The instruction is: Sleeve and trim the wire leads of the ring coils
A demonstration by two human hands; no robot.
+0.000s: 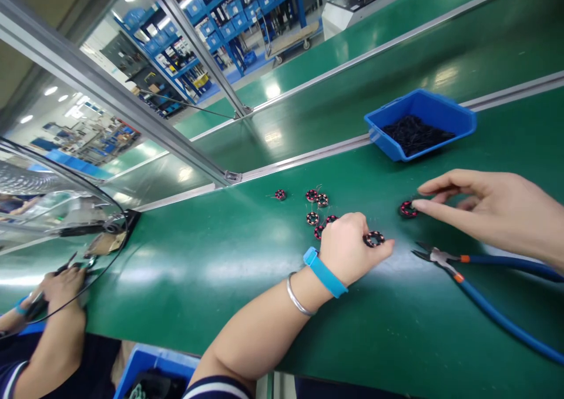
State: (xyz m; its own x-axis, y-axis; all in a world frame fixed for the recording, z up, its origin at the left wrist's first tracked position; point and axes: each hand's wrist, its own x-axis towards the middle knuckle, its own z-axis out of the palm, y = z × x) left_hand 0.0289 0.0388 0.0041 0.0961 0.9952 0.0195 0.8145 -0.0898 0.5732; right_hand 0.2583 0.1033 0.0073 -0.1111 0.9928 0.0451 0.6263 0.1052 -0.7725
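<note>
My left hand [348,243], with a blue wrist strap and a silver bangle, pinches a small ring-shaped wound coil [374,238], black with copper-coloured segments. My right hand [480,202] has its thumb and fingers apart. Its thumb tip overlaps the edge of a black and red coil [409,209] lying on the green worktop [211,275]; whether it presses on it I cannot tell. Several similar coils [312,218] with thin wire ends lie beyond my left hand, which partly covers some. Blue-handled cutting pliers [440,258] rest with jaws apart below my right hand.
A blue bin [420,126] of thin black pieces stands behind my right hand, by the metal rail [304,163]. An aluminium post [132,93] slants up at the left. A co-worker's hands [64,284] work at far left; a blue crate [154,361] sits below the table edge.
</note>
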